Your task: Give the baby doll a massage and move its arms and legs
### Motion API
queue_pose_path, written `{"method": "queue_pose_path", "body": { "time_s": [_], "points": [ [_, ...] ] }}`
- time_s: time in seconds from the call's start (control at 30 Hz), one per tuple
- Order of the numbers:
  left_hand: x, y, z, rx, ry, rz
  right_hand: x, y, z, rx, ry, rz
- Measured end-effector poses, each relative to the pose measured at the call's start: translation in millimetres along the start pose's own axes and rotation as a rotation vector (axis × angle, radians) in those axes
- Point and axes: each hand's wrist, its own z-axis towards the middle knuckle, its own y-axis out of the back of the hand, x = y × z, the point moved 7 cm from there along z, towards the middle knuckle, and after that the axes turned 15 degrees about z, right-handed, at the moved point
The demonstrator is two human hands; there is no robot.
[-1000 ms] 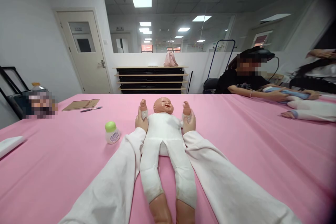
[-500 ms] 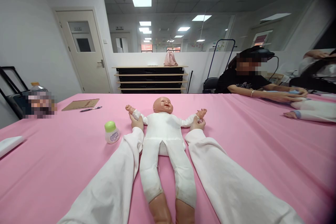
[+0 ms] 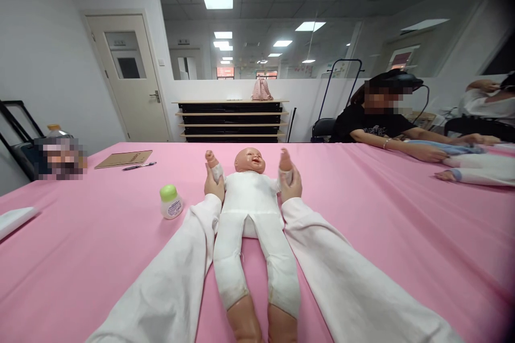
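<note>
White cloth-bodied baby doll, left hand and right hand gripping its arms, green-capped white bottle left of doll

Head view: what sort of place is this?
Likely an infant-care training room: a baby doll lies on a pink tablecloth, and what looks like a second doll lies by another person.
</note>
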Motion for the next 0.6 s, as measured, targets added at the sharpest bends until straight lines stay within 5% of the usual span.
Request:
{"method": "queue_pose_path", "body": {
  "time_s": [0.13,0.23,0.6],
  "points": [
    [-34.6,-3.4,-4.5,-0.007,-0.332,0.167,29.3,-40.1,-18.3,0.448,0.211,-0.207],
    [-46.3,-11.6,-8.3,0.032,-0.508,0.269,40.5,-57.1,-27.2,0.629,0.281,-0.305],
    [-50.6,-17.9,-11.2,0.119,-0.548,0.401,39.7,-65.9,-31.5,0.727,0.330,-0.362]
  ]
}}
